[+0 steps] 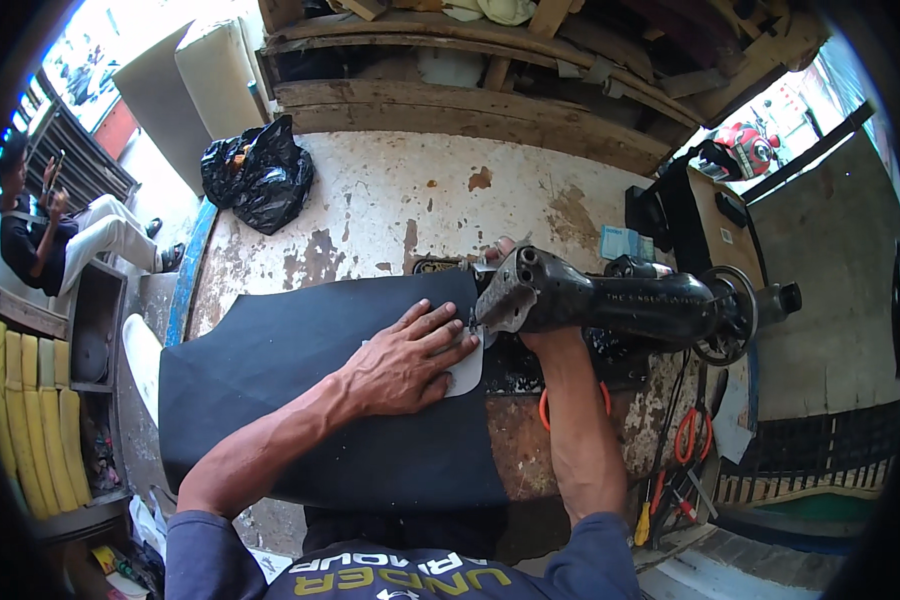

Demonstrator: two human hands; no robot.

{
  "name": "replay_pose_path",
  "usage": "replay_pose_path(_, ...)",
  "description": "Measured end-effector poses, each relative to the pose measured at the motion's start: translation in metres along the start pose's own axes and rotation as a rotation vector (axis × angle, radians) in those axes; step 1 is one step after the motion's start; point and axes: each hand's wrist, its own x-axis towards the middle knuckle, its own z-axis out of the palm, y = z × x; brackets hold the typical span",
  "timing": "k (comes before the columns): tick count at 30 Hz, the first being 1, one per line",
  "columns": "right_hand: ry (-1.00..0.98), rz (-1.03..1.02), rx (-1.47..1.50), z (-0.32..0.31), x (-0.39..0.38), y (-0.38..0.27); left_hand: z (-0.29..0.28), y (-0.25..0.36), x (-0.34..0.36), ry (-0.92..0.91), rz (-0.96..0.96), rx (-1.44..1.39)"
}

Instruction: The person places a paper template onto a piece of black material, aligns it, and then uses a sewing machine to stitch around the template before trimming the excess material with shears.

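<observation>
A large black sheet of material (300, 350), perhaps vinyl or leather, spreads over the worktable with its right edge at the needle end of a black sewing machine (640, 303). Flat on that sheet lies my left hand (405, 365), fingers stretched out just left of the machine's head. A pale, rounded flat piece (467, 372) shows beside and under those fingers. My right hand (553, 340) reaches beneath the machine's arm. The machine head covers most of it; only some fingertips show beyond, by the sheet's far edge, so its grip is hidden.
The worn white worktable (370, 185) bears a black plastic bag (258, 175) at the far left. Orange-handled scissors (692, 435) and other tools hang at the right edge. A wooden rack (470, 100) stands behind. A person (55, 225) sits far left, near yellow foam strips (35, 420).
</observation>
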Motion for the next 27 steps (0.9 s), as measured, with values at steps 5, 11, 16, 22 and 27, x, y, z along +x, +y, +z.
replay_pose_path(5,-0.034,-0.043,-0.214,-0.006,-0.002,0.003,0.001,-0.002,0.000,-0.034,-0.007,0.013)
replay_pose_path(11,-0.077,-0.124,-0.695,-0.011,-0.004,0.002,-0.002,0.003,-0.004,-0.038,-0.018,0.001)
replay_pose_path(16,0.042,-0.117,-0.772,-0.006,-0.009,0.006,-0.002,0.000,-0.003,-0.043,-0.009,0.000)
replay_pose_path(22,0.193,0.126,0.036,-0.001,-0.021,-0.003,-0.001,-0.008,0.002,-0.004,0.055,0.033)
replay_pose_path(27,0.306,0.124,-0.522,0.019,-0.049,-0.028,-0.005,-0.016,0.008,-0.011,0.082,0.010)
